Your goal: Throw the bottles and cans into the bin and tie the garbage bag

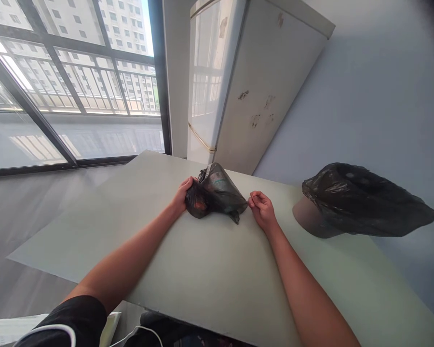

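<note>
A thin black plastic bag (222, 190) is held just over the table in front of me. Something with pale and greenish patches shows faintly through its film, but its kind is hidden. My left hand (183, 193) is closed around the bag's left side, where a rounded, reddish shape shows through the dark plastic. On the other side, my right hand (262, 208) has its fingers curled in a pinch at the bag's right corner. A loose tip of film hangs down between the hands.
To the right stands a bin (316, 217) lined with a black bag that drapes over its rim. The pale green table (202, 270) spreads beneath my arms. A white fridge (264, 91) stands behind it, beside a glass sliding door (83, 86). A white cable (139, 329) hangs below the front edge.
</note>
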### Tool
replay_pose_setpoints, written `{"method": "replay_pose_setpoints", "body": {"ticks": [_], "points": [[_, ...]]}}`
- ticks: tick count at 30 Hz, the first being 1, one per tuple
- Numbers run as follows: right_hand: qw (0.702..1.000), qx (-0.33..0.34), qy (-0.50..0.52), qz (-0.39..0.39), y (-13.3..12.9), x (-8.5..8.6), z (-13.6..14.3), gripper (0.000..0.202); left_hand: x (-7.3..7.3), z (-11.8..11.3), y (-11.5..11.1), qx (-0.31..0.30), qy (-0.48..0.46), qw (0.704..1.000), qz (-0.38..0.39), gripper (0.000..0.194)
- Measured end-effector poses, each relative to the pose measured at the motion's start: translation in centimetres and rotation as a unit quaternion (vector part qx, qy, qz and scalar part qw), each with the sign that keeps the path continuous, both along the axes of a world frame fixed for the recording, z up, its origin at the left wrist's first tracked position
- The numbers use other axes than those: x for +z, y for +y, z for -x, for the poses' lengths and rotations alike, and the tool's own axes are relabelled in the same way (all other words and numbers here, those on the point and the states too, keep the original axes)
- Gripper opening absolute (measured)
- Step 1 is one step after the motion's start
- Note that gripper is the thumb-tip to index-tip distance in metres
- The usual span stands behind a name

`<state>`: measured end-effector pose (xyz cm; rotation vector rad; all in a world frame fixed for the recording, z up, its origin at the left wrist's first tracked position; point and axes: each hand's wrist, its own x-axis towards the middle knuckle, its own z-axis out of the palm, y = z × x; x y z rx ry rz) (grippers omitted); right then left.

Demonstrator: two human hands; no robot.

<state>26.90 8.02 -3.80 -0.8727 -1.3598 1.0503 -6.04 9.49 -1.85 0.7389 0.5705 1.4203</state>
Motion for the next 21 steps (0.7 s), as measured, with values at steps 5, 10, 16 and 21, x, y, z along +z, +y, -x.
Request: {"method": "replay_pose_setpoints", "body": {"ticks": [5, 10, 16, 21], "points": [[1.000, 0.002, 0.002, -0.018, -0.2, 0.1, 0.1, 0.024, 0.1, 0.1, 0.0, -0.001, -0.020, 1.000, 0.001, 0.035], [0.991, 0.086, -0.103, -0.030, -0.9, 0.6, 1.2, 0.053, 0.1, -0.1, -0.2, -0.030, -0.024, 0.999, 0.000, 0.037], [0.985, 0.086, -0.145, -0.028, -0.9, 0.6, 1.2, 0.011, 0.3, -0.2, -0.3, -0.030, -0.035, 0.999, -0.007, 0.036], [0.999, 0.030, -0.010, 0.008, -0.5, 0.0, 0.9, 0.017, 0.2, -0.1, -0.3, -0.024, -0.036, 0.999, -0.009, 0.035]]}}
